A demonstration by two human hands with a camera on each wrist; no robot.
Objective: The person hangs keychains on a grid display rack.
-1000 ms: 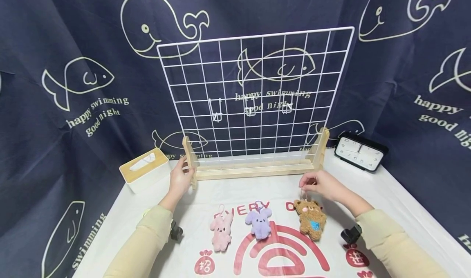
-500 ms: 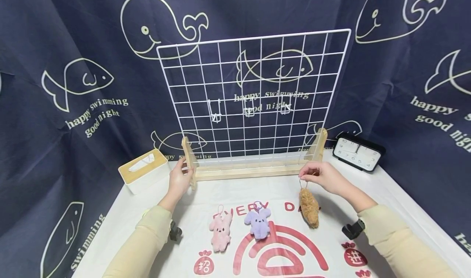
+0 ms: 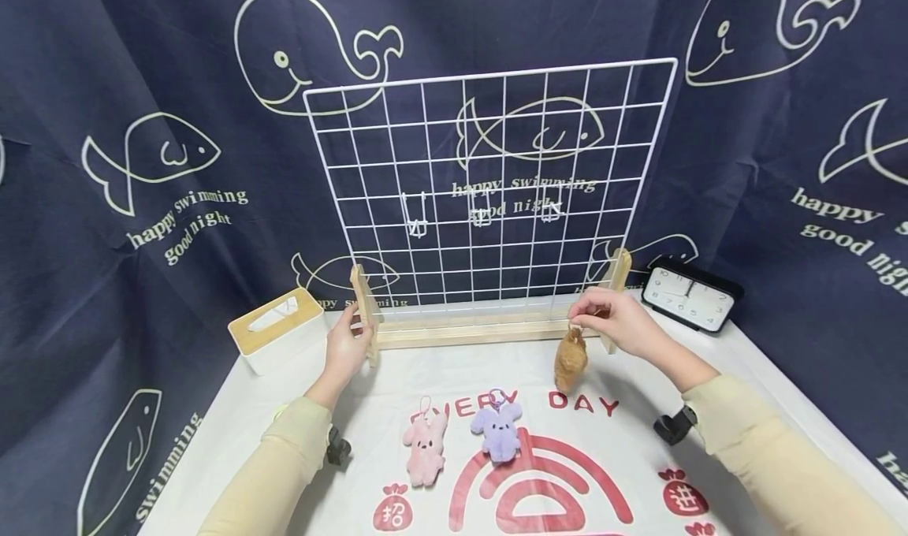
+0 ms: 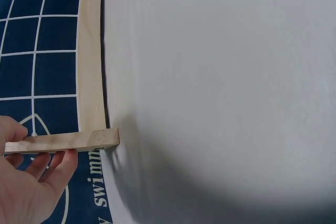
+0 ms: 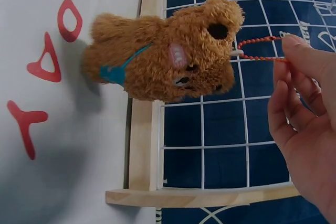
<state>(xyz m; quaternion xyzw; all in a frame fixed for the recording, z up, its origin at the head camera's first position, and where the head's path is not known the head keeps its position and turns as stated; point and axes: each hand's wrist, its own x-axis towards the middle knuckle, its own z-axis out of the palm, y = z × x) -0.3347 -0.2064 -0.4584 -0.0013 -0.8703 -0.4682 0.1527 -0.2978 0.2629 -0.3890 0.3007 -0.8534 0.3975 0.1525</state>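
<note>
My right hand [image 3: 615, 319] pinches the bead chain [image 5: 257, 49] of a brown plush bear keychain [image 3: 571, 360], which hangs below it in front of the rack's right end. In the right wrist view the bear [image 5: 168, 51] shows its face and a blue patch. My left hand [image 3: 347, 347] grips the left wooden foot [image 4: 63, 141] of the white wire grid rack [image 3: 489, 260], thumb on one side and fingers on the other. A pink plush keychain [image 3: 426, 447] and a purple plush keychain [image 3: 500, 432] lie on the table before the rack.
Several white hooks, among them the left hook [image 3: 417, 227], hang on the grid. A tissue box [image 3: 278, 327] stands left of the rack, and a black-framed clock [image 3: 690, 295] stands right of it. The table [image 3: 383, 386] has a white cover with red print. A dark curtain hangs behind.
My right hand has lifted the bear off the table by its chain and moved it up and left, nearer the rack. The bear has turned on its chain. My left hand stays put.
</note>
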